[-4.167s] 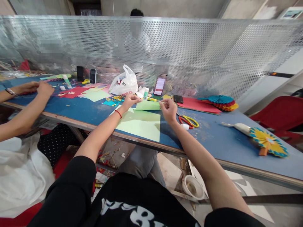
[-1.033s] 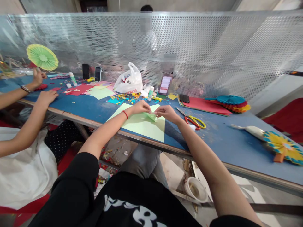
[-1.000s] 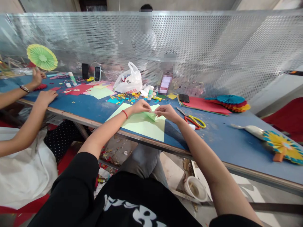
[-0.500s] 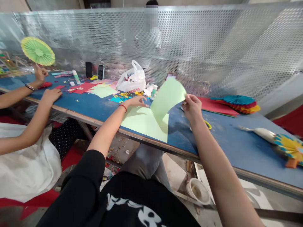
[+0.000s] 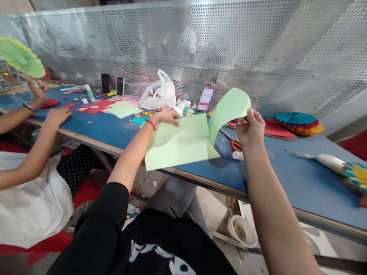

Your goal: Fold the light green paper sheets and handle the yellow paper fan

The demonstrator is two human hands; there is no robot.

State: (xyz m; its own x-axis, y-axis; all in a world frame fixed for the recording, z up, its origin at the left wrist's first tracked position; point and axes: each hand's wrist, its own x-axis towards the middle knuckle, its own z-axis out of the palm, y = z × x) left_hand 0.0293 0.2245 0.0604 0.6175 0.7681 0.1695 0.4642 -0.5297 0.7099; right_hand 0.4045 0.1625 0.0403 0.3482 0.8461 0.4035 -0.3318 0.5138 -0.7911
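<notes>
A large light green paper sheet (image 5: 180, 143) lies at the table's front edge, with one corner overhanging. My left hand (image 5: 168, 117), a red string round its wrist, rests on the sheet's far side with fingers stretched out. To the right, my right hand (image 5: 250, 126) pinches the upper end of a curled light green paper (image 5: 226, 109) and holds it raised. The curl's lower end meets the flat sheet's right side; whether the two are joined I cannot tell. Close to my right hand are red-handled scissors (image 5: 235, 145) and a white cylindrical piece (image 5: 237, 156).
Behind my left hand stand a white plastic bag (image 5: 160, 95) and a glue stick (image 5: 186, 109). Folded paper fans (image 5: 298, 121) and a glue gun (image 5: 329, 162) are on the right. At left, a co-worker's hand (image 5: 37, 91) holds up a green paper fan (image 5: 21, 57). A perforated metal screen (image 5: 243, 46) runs behind.
My right hand has moved right with the curled paper, opening a gap beside the flat sheet. The flat sheet has shifted and its left corner now overhangs. The co-worker's fan appears further left.
</notes>
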